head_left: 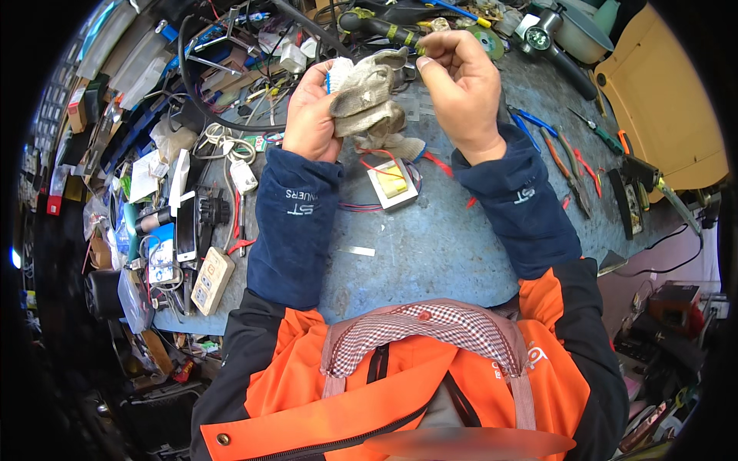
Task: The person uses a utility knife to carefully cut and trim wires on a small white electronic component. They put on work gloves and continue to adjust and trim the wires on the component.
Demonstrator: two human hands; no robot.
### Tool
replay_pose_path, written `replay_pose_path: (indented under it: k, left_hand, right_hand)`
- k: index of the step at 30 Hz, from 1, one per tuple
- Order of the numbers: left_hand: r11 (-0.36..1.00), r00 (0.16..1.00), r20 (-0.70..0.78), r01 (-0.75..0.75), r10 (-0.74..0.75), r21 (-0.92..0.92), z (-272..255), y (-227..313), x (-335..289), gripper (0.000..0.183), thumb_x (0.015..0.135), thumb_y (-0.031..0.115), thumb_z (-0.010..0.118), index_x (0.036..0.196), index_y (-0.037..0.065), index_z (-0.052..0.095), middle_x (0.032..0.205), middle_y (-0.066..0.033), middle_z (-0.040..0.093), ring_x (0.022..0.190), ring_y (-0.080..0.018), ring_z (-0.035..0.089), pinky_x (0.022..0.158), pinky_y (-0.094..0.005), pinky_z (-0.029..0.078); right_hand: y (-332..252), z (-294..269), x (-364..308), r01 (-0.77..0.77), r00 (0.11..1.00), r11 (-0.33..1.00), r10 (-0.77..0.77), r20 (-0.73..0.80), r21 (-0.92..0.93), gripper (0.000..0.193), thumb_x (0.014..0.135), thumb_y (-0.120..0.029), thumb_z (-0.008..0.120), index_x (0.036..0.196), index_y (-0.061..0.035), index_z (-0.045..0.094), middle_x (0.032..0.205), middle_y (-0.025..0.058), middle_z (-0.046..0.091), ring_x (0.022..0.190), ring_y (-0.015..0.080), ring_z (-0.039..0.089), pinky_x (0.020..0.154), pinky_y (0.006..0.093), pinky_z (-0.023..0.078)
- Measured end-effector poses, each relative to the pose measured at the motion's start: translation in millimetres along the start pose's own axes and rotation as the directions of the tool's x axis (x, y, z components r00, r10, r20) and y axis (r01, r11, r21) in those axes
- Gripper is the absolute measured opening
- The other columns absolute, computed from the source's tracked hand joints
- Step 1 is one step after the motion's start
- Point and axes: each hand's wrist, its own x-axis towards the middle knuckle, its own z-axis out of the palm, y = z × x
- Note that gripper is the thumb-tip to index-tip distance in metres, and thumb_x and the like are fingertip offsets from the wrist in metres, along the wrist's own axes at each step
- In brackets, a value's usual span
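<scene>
My left hand [310, 115] grips a dirty grey-white knitted work glove [367, 96] above the bench, its fingers bunched toward the right. Just right of the glove is my right hand [463, 88], with thumb and forefinger pinched and the other fingers curled. Whether anything small sits in that pinch is too fine to make out. Below the held glove, part of another glove [406, 146] with a pale cuff lies on the bench. Nearer me is a white square part with a yellow block [391, 181] and red wires.
The blue worktop [430, 261] bears a small metal strip [357, 250]. Blue-handled pliers [526, 127], red-handled pliers [565, 169] and a screwdriver [598, 132] lie right. A phone [186, 227], a power strip [212, 280] and tangled cables crowd the left; a black-handled tool [380, 29] lies behind.
</scene>
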Motion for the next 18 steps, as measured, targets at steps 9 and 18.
replay_pose_path:
  k: [9,18]
  left_hand:
    - [0.999,0.999,0.048,-0.022,0.021,0.025,6.9,8.3,-3.5,0.053,0.095,-0.012,0.068,0.144,-0.002,0.05,0.129,-0.0181,0.073,0.114,-0.0272,0.076,0.099,-0.0407,0.064]
    - [0.988,0.998,-0.061,0.036,-0.027,0.149,6.5,14.6,-4.4,0.051,0.094,-0.014,0.069,0.141,0.0,0.054,0.123,-0.0164,0.075,0.104,-0.0257,0.079,0.094,-0.0404,0.066]
  right_hand:
    - [-14.1,2.6,-5.5,0.054,0.98,0.969,-0.006,0.2,-0.24,0.014,0.089,-0.004,0.08,0.102,0.0013,0.079,0.09,0.0083,0.074,0.074,0.0146,0.071,0.067,0.0295,0.056]
    - [-6.8,8.7,-9.8,0.241,0.969,0.822,-0.172,0.18,-0.515,0.006,0.094,-0.005,0.069,0.099,-0.002,0.069,0.09,0.0159,0.068,0.077,0.0343,0.071,0.07,0.0418,0.058]
